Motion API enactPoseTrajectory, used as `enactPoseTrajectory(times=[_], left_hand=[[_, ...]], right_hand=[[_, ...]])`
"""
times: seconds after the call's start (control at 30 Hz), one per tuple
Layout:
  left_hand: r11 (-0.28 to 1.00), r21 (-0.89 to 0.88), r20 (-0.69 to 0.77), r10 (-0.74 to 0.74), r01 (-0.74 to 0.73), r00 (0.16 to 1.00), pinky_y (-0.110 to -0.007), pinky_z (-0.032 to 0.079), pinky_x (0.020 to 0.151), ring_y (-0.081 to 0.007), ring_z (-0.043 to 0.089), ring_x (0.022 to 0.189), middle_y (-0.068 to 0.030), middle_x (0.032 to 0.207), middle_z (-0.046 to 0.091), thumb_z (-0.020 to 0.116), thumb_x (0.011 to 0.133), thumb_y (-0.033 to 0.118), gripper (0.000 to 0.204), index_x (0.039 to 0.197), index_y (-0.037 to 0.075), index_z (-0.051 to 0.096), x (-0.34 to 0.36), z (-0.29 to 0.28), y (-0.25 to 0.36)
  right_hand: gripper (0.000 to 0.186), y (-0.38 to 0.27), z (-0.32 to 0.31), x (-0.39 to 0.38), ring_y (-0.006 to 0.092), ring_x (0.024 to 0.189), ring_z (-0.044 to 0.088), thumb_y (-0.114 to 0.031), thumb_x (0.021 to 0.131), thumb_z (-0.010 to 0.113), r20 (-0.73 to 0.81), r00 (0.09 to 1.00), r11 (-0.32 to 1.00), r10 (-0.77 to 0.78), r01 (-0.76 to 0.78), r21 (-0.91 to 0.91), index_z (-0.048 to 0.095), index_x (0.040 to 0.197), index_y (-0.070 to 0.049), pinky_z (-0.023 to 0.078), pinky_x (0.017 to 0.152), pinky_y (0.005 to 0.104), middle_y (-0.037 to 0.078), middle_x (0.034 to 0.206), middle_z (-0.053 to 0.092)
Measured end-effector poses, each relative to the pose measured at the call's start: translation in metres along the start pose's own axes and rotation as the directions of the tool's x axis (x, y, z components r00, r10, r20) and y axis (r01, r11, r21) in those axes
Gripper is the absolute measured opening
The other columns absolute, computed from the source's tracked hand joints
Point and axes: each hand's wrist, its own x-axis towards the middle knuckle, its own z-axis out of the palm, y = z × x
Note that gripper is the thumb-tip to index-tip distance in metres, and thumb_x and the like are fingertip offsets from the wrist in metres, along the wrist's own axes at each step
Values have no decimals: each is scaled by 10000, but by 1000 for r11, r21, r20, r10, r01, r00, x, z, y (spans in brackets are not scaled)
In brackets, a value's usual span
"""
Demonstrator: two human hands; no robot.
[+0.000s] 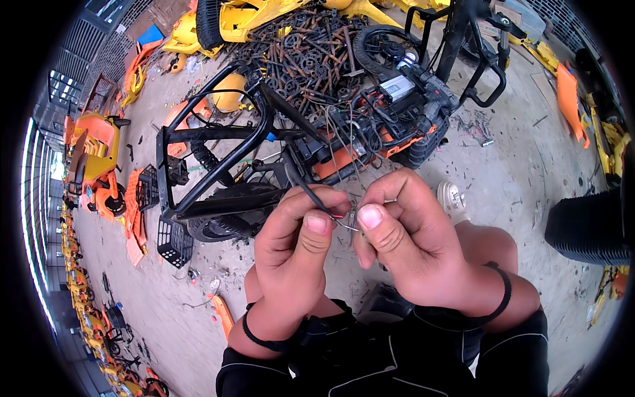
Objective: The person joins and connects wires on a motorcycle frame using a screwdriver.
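Close together at the middle of the view, my left hand [297,251] pinches a black cable [307,192] with thin wires, one of them red, at its end. My right hand [403,245] pinches a small bit of bare wire [347,225] just beside the cable end; its exact shape is too small to tell. Behind my hands lies a partly stripped black and orange scooter frame [235,129], with a silver box [397,88] and tangled cables on it.
A heap of rusty metal parts [304,53] lies beyond the frame. A yellow scooter [99,152] and orange panels [135,205] are at the left, an orange panel [569,102] and a black ridged object [575,225] at the right. My shoe [451,202] rests on the floor.
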Motion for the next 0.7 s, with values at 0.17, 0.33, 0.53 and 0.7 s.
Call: enactPoseTrajectory(times=[0.17, 0.33, 0.53, 0.7], left_hand=[[991, 129, 106, -54, 40, 993, -300, 488, 904, -176, 612, 1027, -121, 1100, 621, 567, 988, 72, 297, 1259, -47, 596, 1, -1, 8], [976, 219, 143, -45, 13, 989, -288, 490, 891, -172, 617, 1009, -130, 1128, 622, 558, 986, 46, 290, 1253, -63, 594, 5, -2, 12], [952, 308, 149, -58, 9, 987, -266, 482, 851, -150, 609, 960, -126, 1101, 644, 561, 970, 10, 257, 1212, -47, 623, 3, -6, 12], [945, 327, 124, -72, 27, 990, -251, 478, 799, -131, 603, 914, -114, 1064, 668, 596, 942, 0, 240, 1175, -32, 644, 3, -6, 12]], right_hand=[[147, -3, 0, -2, 62, 628, 530, -190, 1055, 442, -61, 998, 1000, 7, -7, 2, 418, 1098, -52, 375, 544, 201, 8, 782, 528], [188, -2, 0, 0, 69, 611, 533, -251, 1060, 443, -80, 991, 987, 108, -97, 127, 461, 1056, -63, 358, 501, 197, 7, 801, 524], [254, -11, -10, 6, 44, 544, 457, -303, 1065, 435, 58, 896, 816, 439, -425, 391, 516, 1075, -63, 341, 485, 197, 23, 672, 560], [272, -10, -3, 7, 55, 522, 435, -324, 1061, 435, -23, 927, 885, 374, -349, 309, 513, 1034, -64, 323, 465, 198, 33, 656, 532]])
